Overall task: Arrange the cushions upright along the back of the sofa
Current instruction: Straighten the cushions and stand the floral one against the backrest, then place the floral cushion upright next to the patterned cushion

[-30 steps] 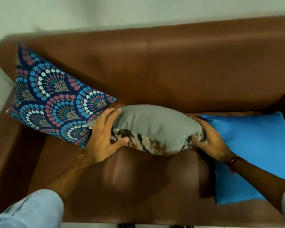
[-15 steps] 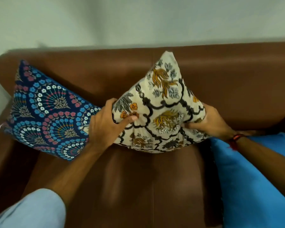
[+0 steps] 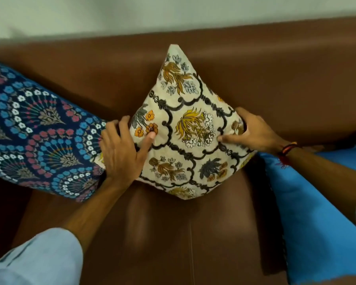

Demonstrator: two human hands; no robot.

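Note:
A cream cushion with a black lattice and yellow flowers stands on one corner in the middle of the brown leather sofa, leaning against the backrest. My left hand grips its left corner and my right hand grips its right corner. A dark blue patterned cushion leans against the backrest at the left, touching my left hand. A plain bright blue cushion lies flat on the seat at the right.
A pale wall runs behind the sofa back. Bare brown seat lies in front of the cream cushion. My light blue sleeves show at the lower left and at the right edge.
I have turned the cushion from lying grey side up to standing on a corner with its floral face toward me, then set it lower against the backrest. The view has moved closer.

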